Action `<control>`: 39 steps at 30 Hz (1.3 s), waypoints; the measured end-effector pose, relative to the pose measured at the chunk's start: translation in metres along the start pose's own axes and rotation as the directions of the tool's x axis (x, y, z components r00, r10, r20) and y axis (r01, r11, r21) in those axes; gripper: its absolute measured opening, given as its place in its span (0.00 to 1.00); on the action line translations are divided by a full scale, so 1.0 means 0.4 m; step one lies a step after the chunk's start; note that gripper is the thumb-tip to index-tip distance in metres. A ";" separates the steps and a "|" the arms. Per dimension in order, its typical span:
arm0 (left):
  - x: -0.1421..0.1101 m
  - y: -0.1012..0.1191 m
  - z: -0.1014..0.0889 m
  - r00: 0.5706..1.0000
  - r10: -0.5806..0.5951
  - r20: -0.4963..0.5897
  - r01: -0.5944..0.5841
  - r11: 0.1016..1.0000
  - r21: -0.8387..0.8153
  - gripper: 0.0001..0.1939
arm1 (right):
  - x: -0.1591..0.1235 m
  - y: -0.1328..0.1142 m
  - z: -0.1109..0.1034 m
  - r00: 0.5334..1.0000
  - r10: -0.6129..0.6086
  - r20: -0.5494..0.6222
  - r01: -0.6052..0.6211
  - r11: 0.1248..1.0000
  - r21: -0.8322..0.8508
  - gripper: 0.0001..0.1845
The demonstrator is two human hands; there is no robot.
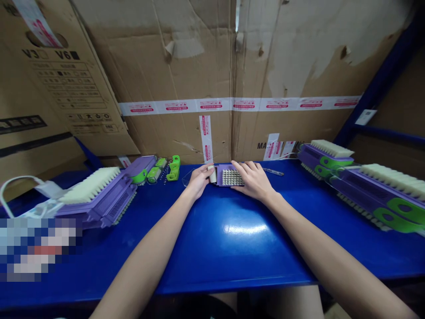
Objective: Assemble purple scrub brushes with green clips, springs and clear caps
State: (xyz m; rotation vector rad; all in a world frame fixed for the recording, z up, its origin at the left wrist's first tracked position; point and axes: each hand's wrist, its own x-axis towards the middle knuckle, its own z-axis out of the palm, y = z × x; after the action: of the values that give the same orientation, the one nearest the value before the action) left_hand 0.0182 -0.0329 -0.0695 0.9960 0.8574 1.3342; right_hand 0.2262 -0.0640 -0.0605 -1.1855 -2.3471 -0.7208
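Observation:
My right hand (254, 181) is closed over the right end of a purple brush body (219, 176), which lies at the back of the blue table. Rows of pale tufts or pegs show on its upward face. At its left end, my left hand (198, 181) pinches a small cream-coloured block (213, 175); whether the block is joined to the body I cannot tell. Left of that hand are a bright green plastic clip (173, 168), some small springs (164, 175) and green-ended blocks (153, 174). A thin clear-handled tool (274, 171) lies beyond my right hand.
Purple brushes with cream bristles are stacked at left (89, 188) and right (368, 188). A white plug with a cable (53, 189) sits by the left stack. Cardboard sheets (186, 66) wall the back, and a blue metal post (381, 66) rises at right.

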 end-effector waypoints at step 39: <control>-0.007 0.017 0.013 0.996 -0.086 0.029 0.084 0.994 0.064 0.17 | -0.012 0.005 0.027 0.988 -0.074 -0.132 0.065 0.995 -0.074 0.35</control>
State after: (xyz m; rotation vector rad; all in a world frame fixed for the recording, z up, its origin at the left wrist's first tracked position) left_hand 0.0205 -0.0364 -0.0616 1.0156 0.9127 1.2231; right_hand 0.2289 -0.0591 -0.0712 -1.0530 -2.2773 -0.8849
